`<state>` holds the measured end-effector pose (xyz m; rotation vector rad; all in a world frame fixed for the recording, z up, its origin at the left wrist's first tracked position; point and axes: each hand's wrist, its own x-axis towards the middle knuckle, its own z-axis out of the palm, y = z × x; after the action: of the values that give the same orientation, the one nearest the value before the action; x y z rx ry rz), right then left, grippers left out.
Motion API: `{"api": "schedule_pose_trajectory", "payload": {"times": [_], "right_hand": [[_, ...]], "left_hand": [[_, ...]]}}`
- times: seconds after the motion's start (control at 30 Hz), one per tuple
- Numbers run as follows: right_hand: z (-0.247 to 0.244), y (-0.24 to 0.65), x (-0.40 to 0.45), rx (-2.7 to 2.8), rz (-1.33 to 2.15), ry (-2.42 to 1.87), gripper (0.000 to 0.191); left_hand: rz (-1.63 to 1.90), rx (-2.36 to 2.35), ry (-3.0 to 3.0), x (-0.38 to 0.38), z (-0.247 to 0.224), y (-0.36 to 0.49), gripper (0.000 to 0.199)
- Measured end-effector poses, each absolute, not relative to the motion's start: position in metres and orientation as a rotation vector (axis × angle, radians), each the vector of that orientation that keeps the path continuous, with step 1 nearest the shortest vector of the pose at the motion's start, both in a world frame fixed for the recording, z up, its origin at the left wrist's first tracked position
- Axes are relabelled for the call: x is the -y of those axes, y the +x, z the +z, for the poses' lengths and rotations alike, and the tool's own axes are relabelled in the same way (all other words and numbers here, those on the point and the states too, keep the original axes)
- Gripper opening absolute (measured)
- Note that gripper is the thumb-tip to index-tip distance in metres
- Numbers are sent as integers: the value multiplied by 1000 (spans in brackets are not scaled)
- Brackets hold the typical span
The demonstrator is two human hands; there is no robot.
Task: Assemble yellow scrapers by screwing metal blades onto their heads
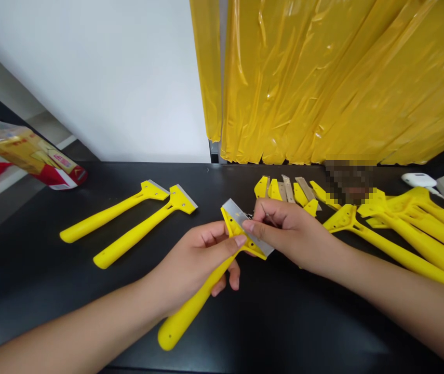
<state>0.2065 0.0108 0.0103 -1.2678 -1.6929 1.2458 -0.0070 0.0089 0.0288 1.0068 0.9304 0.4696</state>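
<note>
My left hand (202, 252) is closed round the neck of a yellow scraper (190, 309), its thumb pressed on the head. The scraper's handle slants down toward me. A flat metal blade (232, 209) lies across the open yellow head. With thumb and fingers, my right hand (294, 236) pinches the blade near its middle; its fingertips are partly hidden. Just behind that hand lie several small yellow cover plates (261, 188) and loose metal blades (304, 188). Two scrapers with blades fitted, a nearer one (136, 234) and a farther one (105, 214), rest to the left.
Several yellow scraper handles (404, 249) are heaped at the right of the black table (307, 322). At the left, a bottle with a red and yellow label (46, 156) leans. Yellow plastic film (303, 88) hangs behind. A white device (418, 180) with a cable sits back right.
</note>
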Motion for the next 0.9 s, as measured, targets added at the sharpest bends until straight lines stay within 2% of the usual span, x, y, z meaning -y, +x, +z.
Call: {"api": "schedule_pose_trajectory", "payload": {"times": [0.33, 0.57, 0.9], "right_hand": [[22, 209, -7, 1869, 1217, -1265, 35], [40, 211, 6, 2222, 815, -1324, 32], [23, 204, 2, 2016, 907, -1368, 36]], "left_hand": [[411, -889, 965, -12, 27, -9, 24], [414, -895, 985, -12, 26, -9, 26], [470, -864, 943, -9, 27, -8, 28]]}}
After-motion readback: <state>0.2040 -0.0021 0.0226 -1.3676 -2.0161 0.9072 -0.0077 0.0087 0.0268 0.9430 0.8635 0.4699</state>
